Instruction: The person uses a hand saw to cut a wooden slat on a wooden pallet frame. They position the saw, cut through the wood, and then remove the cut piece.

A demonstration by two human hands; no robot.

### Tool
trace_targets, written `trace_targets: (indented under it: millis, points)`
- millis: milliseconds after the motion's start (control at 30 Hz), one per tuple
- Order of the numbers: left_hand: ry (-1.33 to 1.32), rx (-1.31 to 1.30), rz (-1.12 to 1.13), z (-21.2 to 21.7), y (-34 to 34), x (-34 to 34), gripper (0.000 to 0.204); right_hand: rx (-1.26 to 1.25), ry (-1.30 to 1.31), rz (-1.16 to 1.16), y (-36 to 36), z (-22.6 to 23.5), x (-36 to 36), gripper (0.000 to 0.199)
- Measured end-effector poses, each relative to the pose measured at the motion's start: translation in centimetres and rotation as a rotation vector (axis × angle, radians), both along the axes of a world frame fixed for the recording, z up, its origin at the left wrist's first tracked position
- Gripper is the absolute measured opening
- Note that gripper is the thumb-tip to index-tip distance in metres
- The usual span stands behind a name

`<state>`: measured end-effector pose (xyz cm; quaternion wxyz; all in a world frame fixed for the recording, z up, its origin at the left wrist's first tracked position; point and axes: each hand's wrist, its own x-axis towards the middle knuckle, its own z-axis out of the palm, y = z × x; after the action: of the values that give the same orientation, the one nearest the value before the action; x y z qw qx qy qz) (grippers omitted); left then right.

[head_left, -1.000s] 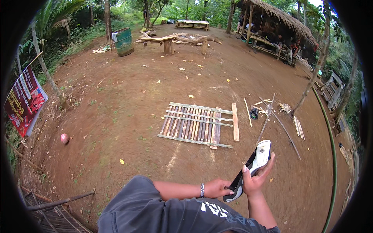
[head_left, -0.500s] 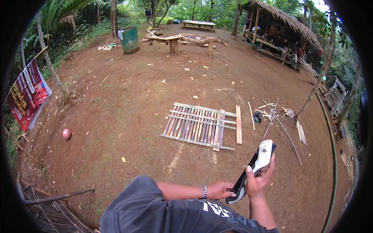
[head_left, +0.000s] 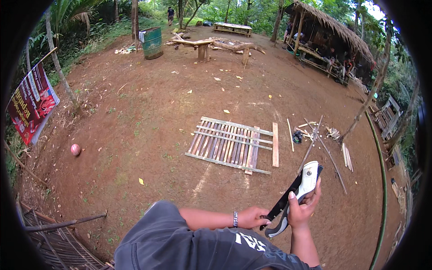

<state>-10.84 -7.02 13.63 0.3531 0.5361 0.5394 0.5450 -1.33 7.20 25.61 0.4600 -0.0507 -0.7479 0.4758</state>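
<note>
Both hands still hold the cutter [head_left: 294, 195] at waist height: right hand [head_left: 303, 208] wrapped around its handles, left hand [head_left: 253, 217] closed on the lower end. It has barely moved; only the view has shifted toward the bamboo panel [head_left: 231, 145].

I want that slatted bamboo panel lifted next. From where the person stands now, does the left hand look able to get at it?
Probably not: the left hand grips the tool's black handle, and the bamboo panel lies flat on bare dirt well ahead, apart from both hands.
</note>
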Motion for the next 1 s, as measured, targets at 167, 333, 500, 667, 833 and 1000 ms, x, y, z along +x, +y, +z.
trace_targets:
  millis: [167, 333, 500, 667, 833, 1000]
  points:
    - [0.059, -0.126, -0.019, 0.3, -1.0, -1.2, 0.028, -0.126, -0.017, -0.038, 0.3, 0.0, 0.6, 0.090]
    - [0.034, -0.116, 0.067, -0.1, -1.6, -2.3, 0.029, -0.223, -0.093, -0.053, 1.2, -0.5, 1.5, 0.091]
    - [0.059, -0.016, 0.245, 1.0, -3.0, -5.9, 0.028, -0.164, -0.163, -0.073, 2.5, 0.7, 3.1, 0.093]
    - [0.174, -0.133, 0.276, 1.4, -4.8, -10.7, 0.027, -0.054, -0.356, -0.082, 3.8, 0.3, 5.1, 0.102]
    - [0.290, -0.154, 0.245, 0.6, -7.0, -11.3, 0.030, -0.095, -0.536, -0.119, 2.4, -1.4, 5.9, 0.108]
    - [0.221, -0.220, 0.168, 0.9, -7.8, -10.5, 0.025, 0.288, -0.690, -0.218, 4.2, -5.0, 8.5, 0.116]
